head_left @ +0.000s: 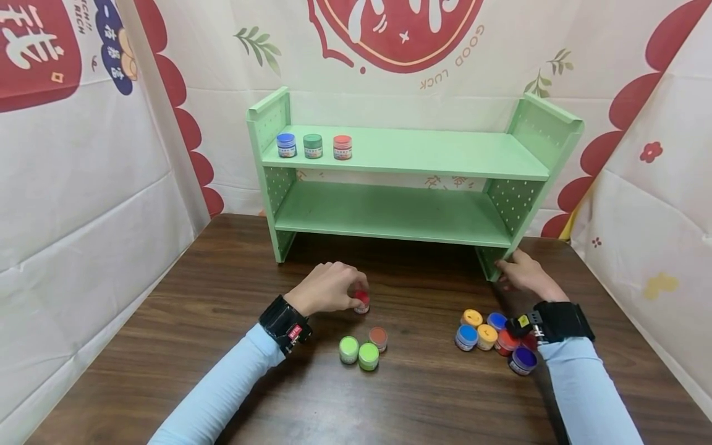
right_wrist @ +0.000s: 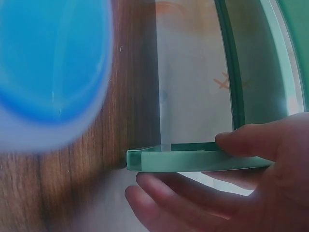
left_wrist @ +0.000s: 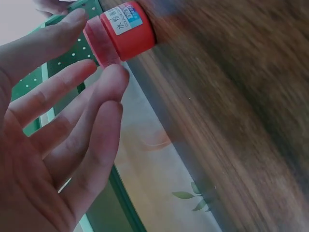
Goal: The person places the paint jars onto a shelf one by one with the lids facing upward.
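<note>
My left hand [head_left: 330, 288] has its thumb and fingertips at the lid of a red paint jar [left_wrist: 130, 31], pinching it where it stands on the table. Just in front of that hand are a brown-lidded jar [head_left: 378, 337] and two lime-green jars [head_left: 348, 348]. At the right end of the green two-tier shelf [head_left: 389, 213], my right hand [head_left: 525, 272] grips the side panel's foot. In the right wrist view, the thumb lies on one side of that panel [right_wrist: 193, 161] and the fingers on the other.
Blue [head_left: 286, 145], green [head_left: 313, 146] and red [head_left: 342, 148] jars line the upper shelf's left side. Several yellow, blue and red jars [head_left: 486, 337] cluster by my right wrist, one partly behind it. Cloth walls [head_left: 100, 204] enclose the brown table [head_left: 267, 272].
</note>
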Available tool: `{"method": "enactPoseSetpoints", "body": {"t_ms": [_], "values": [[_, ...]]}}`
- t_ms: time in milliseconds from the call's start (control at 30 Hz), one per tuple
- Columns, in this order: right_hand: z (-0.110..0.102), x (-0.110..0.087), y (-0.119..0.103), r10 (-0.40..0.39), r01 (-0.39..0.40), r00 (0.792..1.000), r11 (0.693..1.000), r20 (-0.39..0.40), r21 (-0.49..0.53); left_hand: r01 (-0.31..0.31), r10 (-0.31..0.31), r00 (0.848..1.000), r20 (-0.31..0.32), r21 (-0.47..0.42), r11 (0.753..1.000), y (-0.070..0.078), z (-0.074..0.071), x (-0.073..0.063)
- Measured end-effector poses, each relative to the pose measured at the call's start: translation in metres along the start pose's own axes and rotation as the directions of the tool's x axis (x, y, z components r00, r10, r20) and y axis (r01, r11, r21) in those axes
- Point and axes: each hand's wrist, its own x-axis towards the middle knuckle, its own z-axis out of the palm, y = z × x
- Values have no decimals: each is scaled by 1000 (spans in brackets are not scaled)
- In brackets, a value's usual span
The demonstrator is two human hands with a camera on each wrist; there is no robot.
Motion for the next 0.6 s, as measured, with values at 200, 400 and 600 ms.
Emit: {"method": "enactPoseSetpoints", "body": {"t_ms": [200,400,600], "values": [[-1,-1,-1,2,-2,1000,999,1,-44,2,-1,1000,17,-19,1000,0,3,1],[-1,1,-3,8,-8,1000,998,1,-62,5,-5,1000,0,-23,1000,-1,3,1],[-1,1,-1,15,-15,1000,998,-3,-63,-7,7,1000,5,-20,1000,-1,3,1]]}}
